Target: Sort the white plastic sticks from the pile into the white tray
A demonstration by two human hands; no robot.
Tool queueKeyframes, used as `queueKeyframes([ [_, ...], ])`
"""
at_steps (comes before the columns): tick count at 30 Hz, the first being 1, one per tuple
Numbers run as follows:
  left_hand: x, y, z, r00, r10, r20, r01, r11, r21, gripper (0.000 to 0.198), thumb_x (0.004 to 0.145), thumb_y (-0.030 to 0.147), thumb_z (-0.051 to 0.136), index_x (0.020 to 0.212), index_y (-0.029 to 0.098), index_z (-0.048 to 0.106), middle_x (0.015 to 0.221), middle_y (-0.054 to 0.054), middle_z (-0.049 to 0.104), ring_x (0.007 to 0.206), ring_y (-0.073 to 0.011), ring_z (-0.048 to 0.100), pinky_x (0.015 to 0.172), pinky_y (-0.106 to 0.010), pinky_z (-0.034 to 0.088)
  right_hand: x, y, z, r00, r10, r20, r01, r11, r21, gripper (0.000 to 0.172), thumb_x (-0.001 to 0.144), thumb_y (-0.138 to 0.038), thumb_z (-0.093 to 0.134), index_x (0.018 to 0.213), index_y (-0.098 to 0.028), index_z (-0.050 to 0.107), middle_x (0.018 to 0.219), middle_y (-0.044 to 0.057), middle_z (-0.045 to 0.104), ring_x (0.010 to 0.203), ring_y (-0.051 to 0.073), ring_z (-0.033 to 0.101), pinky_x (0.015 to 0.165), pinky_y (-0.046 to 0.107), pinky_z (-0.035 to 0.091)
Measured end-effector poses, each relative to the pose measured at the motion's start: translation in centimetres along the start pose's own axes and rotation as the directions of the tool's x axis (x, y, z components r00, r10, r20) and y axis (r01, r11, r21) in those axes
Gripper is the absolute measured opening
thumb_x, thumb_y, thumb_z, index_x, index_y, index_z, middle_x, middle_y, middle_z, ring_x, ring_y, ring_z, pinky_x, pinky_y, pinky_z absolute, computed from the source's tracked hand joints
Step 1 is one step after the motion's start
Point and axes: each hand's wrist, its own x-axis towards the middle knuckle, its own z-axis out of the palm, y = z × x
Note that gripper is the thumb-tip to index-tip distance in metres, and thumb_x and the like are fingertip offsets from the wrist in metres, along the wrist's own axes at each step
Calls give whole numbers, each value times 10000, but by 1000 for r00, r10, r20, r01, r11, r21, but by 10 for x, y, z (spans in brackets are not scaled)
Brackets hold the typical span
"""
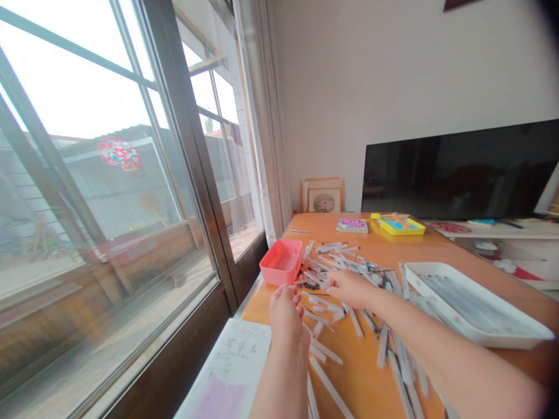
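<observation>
The left hand [283, 311] is loosely curled, the right hand [349, 288] bent down among scattered white plastic pen tubes [354, 322] (whether either grips one, I cannot tell) on the orange wooden tabletop [362, 384], near a pink plastic box [282, 263].

Counts of items in view. Hands: two, the left hand [285, 314] and the right hand [349, 288]. Tabletop [367, 372]: one. Loose white tubes [336, 256]: several dozen scattered, too many and too overlapped for an exact count. Pink box [282, 262]: one. White tray [441, 309]: one, holding a further batch of tubes too blurred to number. Yellow box [402, 226]: one. Colourful booklet [351, 225]: one. Exercise book [231, 366]: one. Framed pictures [323, 196]: two, one leaning behind the other. Television [458, 171]: one. Round red window ornament [119, 153]: one.
</observation>
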Motion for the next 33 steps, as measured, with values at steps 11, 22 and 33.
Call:
queueKeyframes([
  [11,-12,-21,3,932,-128,339,39,966,257,343,725,415,768,945,160,702,802,-29,612,655,-97,530,542,-199,339,-52,-21,-20,969,-107,223,-23,859,512,266,860,-395,552,893,-156,665,720,-3,674,524,81,471,508,190,356],
  [22,2,4,1,998,17,66,-3,981,-196,292,765,394,789,851,163,632,726,17,564,584,-61,523,526,-167,377,-36,12,-10,997,71,-35,-65,988,143,121,734,-185,582,813,-177,673,708,-5,658,679,142,567,608,227,361],
  [33,6,7,-2,998,20,-54,-32,973,-230,173,855,323,683,949,183,646,723,17,550,612,-77,543,570,-185,412,-1,-12,7,1000,5,-14,-8,962,-272,211,753,-158,605,904,-231,735,976,65,736,917,224,649,733,269,390],
])
